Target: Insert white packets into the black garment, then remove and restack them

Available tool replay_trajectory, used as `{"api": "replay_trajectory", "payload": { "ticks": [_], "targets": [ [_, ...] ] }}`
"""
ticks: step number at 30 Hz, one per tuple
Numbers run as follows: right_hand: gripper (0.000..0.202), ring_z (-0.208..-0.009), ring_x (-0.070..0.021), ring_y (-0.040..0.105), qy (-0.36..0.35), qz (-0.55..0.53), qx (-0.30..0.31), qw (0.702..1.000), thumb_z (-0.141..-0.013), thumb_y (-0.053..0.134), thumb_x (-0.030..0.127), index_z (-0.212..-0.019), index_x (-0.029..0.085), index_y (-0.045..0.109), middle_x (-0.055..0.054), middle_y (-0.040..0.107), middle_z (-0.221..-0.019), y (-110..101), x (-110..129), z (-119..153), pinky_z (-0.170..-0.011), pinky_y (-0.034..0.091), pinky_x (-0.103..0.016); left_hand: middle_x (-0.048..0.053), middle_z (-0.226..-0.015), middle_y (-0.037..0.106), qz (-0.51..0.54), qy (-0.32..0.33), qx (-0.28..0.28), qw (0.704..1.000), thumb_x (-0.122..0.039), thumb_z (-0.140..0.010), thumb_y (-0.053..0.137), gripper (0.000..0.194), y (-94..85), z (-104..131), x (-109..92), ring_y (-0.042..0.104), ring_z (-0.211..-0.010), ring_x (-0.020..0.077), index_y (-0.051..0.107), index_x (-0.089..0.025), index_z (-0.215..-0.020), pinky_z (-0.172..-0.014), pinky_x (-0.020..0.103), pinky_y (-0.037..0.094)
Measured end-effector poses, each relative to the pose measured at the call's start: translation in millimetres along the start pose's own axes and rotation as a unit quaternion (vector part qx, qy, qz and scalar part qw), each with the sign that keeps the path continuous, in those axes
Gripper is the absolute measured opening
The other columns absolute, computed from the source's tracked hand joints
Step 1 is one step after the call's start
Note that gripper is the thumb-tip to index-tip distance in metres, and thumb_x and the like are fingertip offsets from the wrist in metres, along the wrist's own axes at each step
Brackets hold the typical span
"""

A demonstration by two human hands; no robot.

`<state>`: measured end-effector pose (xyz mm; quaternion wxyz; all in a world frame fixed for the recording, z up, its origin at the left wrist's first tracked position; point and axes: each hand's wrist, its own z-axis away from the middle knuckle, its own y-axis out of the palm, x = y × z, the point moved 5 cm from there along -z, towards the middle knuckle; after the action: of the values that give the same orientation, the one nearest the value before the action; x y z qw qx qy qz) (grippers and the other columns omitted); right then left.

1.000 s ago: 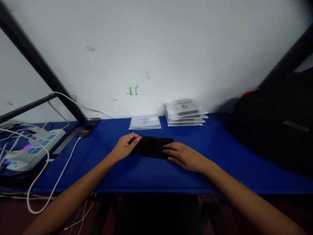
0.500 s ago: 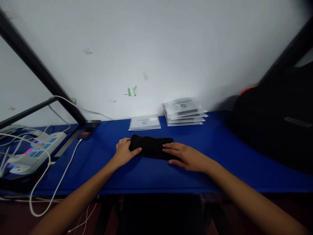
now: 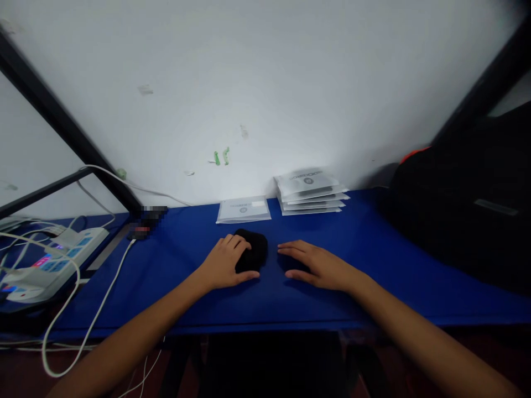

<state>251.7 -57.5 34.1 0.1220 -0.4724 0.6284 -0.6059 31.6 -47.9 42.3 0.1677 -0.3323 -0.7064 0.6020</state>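
Note:
A black cloth bundle, folded compact, lies on the blue table in front of me. My left hand rests over its left side, fingers on top and thumb along the near edge. To the right of the bundle, my right hand is open above the table, touching nothing, with its fingers pointing left. Behind the bundle lies one flat white pouch with printed lettering. A stack of several similar pouches sits farther right, by the wall.
At the left, a white power strip with lit switches and white cables sits beside a black frame. A small dark device lies near it. A large black bag fills the right side.
The black cloth went from a long strip to a short, compact bundle. My left hand moved right with its fingers over it. My right hand no longer touches the cloth.

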Motion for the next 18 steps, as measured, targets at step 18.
{"api": "replay_trajectory", "payload": {
  "ticks": [18],
  "targets": [
    [0.04,-0.101,-0.0264,0.061,-0.127,0.077,-0.096,0.984,-0.076,0.045,0.006,-0.113,0.017,0.055,-0.014,0.066,-0.105,-4,13,2,-0.088,0.051,-0.046,0.007,-0.106,0.067,0.139,0.127,0.002,0.982,-0.054,-0.09,0.057,0.036,-1.8,-46,-18,0.061,-0.103,0.0226,0.058,-0.021,-0.105,-0.094,0.035,0.044]
  ]
}}
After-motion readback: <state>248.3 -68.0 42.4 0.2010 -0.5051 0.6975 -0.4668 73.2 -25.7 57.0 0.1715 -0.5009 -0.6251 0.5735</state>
